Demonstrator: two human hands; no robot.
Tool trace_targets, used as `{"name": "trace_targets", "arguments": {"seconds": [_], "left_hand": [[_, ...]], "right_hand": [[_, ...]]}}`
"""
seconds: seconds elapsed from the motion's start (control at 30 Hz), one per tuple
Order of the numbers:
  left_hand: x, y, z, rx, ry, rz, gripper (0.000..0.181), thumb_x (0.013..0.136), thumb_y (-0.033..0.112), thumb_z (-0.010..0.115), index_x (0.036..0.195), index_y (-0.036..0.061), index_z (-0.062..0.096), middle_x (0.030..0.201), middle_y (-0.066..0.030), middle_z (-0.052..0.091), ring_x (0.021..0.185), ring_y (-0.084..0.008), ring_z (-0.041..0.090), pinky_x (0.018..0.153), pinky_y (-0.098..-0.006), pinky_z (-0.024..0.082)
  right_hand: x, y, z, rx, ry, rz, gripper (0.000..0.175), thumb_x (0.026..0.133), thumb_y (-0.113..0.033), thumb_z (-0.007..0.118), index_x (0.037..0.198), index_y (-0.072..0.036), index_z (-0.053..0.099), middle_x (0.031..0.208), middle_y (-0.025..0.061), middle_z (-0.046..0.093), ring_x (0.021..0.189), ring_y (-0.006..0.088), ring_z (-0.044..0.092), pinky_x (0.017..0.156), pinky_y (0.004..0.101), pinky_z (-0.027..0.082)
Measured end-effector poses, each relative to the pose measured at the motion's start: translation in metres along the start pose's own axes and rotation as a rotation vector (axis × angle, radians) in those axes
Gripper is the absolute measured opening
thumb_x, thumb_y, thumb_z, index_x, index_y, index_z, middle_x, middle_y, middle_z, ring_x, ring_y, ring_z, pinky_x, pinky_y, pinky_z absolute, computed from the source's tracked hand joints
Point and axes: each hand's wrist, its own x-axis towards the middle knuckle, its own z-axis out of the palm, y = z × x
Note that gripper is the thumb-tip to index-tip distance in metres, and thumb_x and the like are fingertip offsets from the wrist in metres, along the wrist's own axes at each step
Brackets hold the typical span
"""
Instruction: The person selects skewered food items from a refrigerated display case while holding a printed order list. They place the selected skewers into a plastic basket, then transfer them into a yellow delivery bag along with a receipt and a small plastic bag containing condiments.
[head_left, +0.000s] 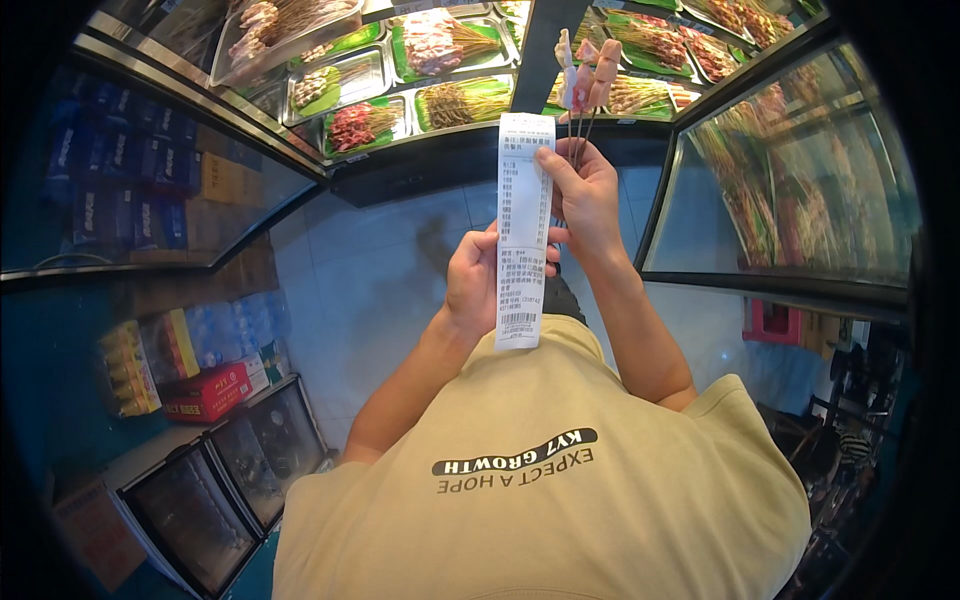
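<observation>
A long printed paper receipt (520, 225) hangs upright before my chest. My left hand (474, 281) grips its lower left side, with the thumb on the edge and fingers behind. My right hand (589, 191) pinches its upper right edge and also holds several thin skewers, whose raw meat pieces (589, 71) point up towards the display cabinet. Beyond the hands, metal trays hold bundles of skewers on green leaves: red meat (358, 126), dark brown pieces (450, 103) and pale pink meat (433, 43).
Open glass doors of the cabinet stand at the left (172, 172) and right (795, 180). At lower left are a red carton (208, 394), packs of bottles (225, 330) and a glass-topped chest (187, 510). A pink container (772, 321) is at the right.
</observation>
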Motion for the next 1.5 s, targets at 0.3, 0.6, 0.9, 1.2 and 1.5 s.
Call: {"name": "trace_targets", "arguments": {"seconds": [0.3,0.6,0.9,1.2,1.5], "left_hand": [[-0.009,0.017,0.013,0.056,0.051,0.104,0.055,0.089,0.031,0.044,0.133,-0.0025,0.050,0.116,-0.0221,0.064,0.089,-0.0263,0.065,0.084,-0.0381,0.054],[-0.064,0.101,-0.024,0.102,0.196,0.551,0.060,0.089,0.030,0.036,0.129,-0.0106,0.052,0.117,-0.0267,0.063,0.089,-0.0276,0.062,0.078,-0.0394,0.053],[-0.115,0.180,-0.057,0.036,0.282,1.000,0.064,0.084,0.037,0.045,0.126,-0.0110,0.050,0.110,-0.0290,0.063,0.085,-0.0329,0.062,0.072,-0.0431,0.051],[-0.166,0.275,-0.068,0.081,0.579,1.333,0.050,0.082,0.035,0.045,0.116,0.0007,0.056,0.096,-0.0178,0.067,0.072,-0.0279,0.061,0.061,-0.0408,0.052],[-0.091,0.358,-0.046,0.324,0.116,1.259,0.070,0.089,0.051,0.065,0.134,-0.0002,0.050,0.078,-0.0099,0.059,0.062,-0.0185,0.051,0.059,-0.0337,0.040]], "right_hand": [[0.010,-0.002,0.022,-0.089,-0.083,-0.068,0.014,0.100,-0.019,0.056,0.094,-0.007,0.060,0.065,-0.0068,0.048,0.051,0.0006,0.036,0.044,0.0192,0.027],[0.059,-0.127,0.130,-0.793,-0.413,-0.811,0.018,0.101,-0.013,0.052,0.090,0.001,0.057,0.060,0.0128,0.051,0.054,0.0209,0.052,0.053,0.0385,0.039],[0.205,-0.221,0.301,-1.402,-0.466,-1.246,0.012,0.095,-0.014,0.050,0.094,-0.004,0.058,0.074,0.0232,0.064,0.065,0.0418,0.063,0.059,0.0502,0.046],[0.260,-0.391,0.427,-1.144,-0.140,-1.814,0.009,0.093,-0.012,0.049,0.096,-0.008,0.057,0.078,0.0191,0.065,0.072,0.0415,0.064,0.064,0.0512,0.050],[0.221,-0.346,0.478,-0.859,-0.278,-1.272,0.014,0.096,-0.015,0.050,0.096,-0.004,0.059,0.080,0.0098,0.059,0.070,0.0216,0.058,0.068,0.0350,0.047]]}}
